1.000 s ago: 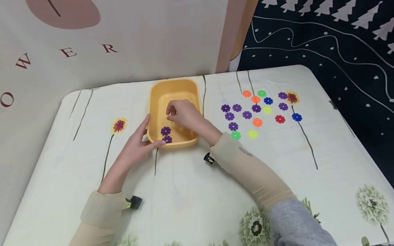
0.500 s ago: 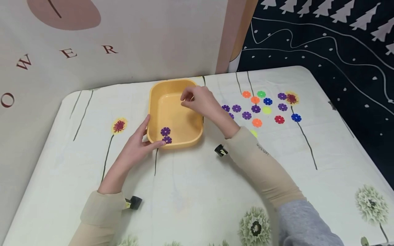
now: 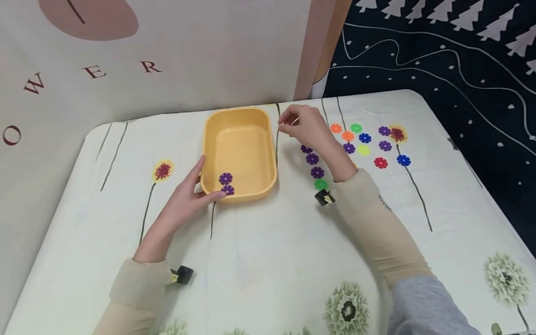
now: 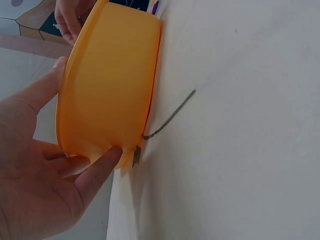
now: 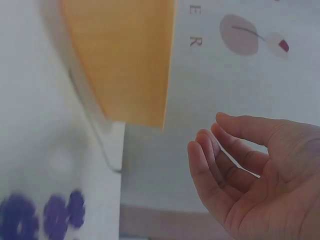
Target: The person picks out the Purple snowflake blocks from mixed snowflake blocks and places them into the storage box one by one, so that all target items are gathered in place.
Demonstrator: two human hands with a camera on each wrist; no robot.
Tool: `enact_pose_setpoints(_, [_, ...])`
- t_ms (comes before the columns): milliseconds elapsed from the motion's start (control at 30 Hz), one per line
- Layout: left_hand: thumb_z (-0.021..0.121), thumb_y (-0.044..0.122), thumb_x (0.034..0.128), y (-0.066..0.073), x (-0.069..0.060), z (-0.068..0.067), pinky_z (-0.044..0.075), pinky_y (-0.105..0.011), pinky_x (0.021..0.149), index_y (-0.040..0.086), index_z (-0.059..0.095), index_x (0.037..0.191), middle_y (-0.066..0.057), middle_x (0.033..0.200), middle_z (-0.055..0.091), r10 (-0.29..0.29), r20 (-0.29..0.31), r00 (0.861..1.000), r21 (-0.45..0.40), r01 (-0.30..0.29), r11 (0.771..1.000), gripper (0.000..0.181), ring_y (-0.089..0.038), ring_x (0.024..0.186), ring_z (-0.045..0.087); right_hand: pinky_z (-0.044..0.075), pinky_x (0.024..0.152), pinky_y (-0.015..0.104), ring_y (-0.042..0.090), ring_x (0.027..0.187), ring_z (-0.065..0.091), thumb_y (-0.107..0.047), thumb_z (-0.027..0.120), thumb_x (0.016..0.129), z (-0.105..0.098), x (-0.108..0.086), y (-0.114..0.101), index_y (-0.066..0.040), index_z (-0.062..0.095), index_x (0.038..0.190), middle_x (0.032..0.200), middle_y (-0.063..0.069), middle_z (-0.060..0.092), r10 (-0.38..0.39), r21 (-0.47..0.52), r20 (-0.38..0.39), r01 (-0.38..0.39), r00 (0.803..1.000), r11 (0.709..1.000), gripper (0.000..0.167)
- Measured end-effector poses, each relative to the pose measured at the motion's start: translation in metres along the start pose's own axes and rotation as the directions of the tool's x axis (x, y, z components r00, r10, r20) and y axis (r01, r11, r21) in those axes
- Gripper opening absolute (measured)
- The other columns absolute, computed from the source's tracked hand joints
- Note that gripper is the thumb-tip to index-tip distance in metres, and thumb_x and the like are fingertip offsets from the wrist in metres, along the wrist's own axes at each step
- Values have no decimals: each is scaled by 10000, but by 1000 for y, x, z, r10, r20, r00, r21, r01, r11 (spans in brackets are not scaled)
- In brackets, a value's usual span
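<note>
A yellow plastic tub [image 3: 247,158] stands on the table, with two purple notched discs [image 3: 225,178] lying in its near left corner. My left hand [image 3: 184,197] grips the tub at that corner. Its thumb lies over the near rim, and in the left wrist view the fingers rest against the outer wall [image 4: 110,80]. Beyond the tub's right rim, my right hand [image 3: 310,128] hovers with its fingers loosely bent. Between its thumb and fingertips nothing shows in the right wrist view, where the hand [image 5: 250,175] is apart from the tub [image 5: 125,65].
To the right lie several more notched discs: purple [image 3: 317,172], green [image 3: 321,184], yellow [image 3: 364,150], red [image 3: 380,163] and blue [image 3: 404,160]. My right hand and forearm cover some of them. The tablecloth [image 3: 251,260] has printed flowers, and walls border the table behind.
My right hand has moved out of the tub to the right, past its rim, towards the loose discs. The left hand, the tub and the two discs in it stay in place.
</note>
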State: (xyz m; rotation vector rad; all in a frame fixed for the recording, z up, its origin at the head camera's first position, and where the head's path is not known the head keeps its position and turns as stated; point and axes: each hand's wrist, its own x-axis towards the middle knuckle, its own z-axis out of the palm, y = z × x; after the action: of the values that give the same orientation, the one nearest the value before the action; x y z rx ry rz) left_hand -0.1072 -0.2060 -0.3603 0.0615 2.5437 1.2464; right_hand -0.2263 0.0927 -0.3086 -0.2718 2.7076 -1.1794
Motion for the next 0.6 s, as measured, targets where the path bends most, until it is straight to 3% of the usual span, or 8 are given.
enact_pose_setpoints(433, [746,408,887,0,0,-1,452,-525,1116,271,-39,1613,-108,1688,118,-3,-1,1000,5,3,1000,1078,-391,1484,319,541,888,362,279,1070,607,-188,631,983,-18,-16,56,-71,659,1188,1157,136,649,116,-41,-22,-117,993,992,238])
enact_pose_setpoints(600, [742,404,891,1,0,0,448,-528,1120,268,-41,1613,-111,1688,113,-3,-2,1000,6,3,1000,1074,-393,1488,311,542,836,344,285,1043,615,-181,631,981,-19,-23,75,-63,670,1172,1153,146,652,145,-50,-6,-145,989,988,228])
